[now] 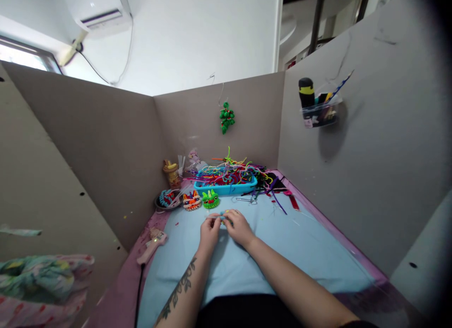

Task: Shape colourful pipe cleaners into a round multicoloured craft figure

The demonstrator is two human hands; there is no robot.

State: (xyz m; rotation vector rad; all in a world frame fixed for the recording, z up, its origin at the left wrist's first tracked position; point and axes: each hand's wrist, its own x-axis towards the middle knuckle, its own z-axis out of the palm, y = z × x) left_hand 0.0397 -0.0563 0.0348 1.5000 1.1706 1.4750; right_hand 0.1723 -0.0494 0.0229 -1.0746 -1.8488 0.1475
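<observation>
My left hand (211, 227) and my right hand (238, 227) meet over the middle of the light blue cloth (282, 252). Between their fingertips is a small blue piece of craft work (222, 216), with a bit of yellow-green near it. Its exact kind is too small to make out, and the fingers cover part of it. Both hands are pinched on this piece. Just beyond them sit a green fuzzy animal head (211, 200) and an orange and white one (191, 201), side by side on the cloth.
A blue basket (226, 189) heaped with colourful pipe cleaners (233, 175) stands at the back. Scissors (247, 200) lie before it. A dark bowl (168, 201) and a pink glue gun (153, 248) are at left. Grey panels enclose the table; a plastic holder (319, 114) hangs at right.
</observation>
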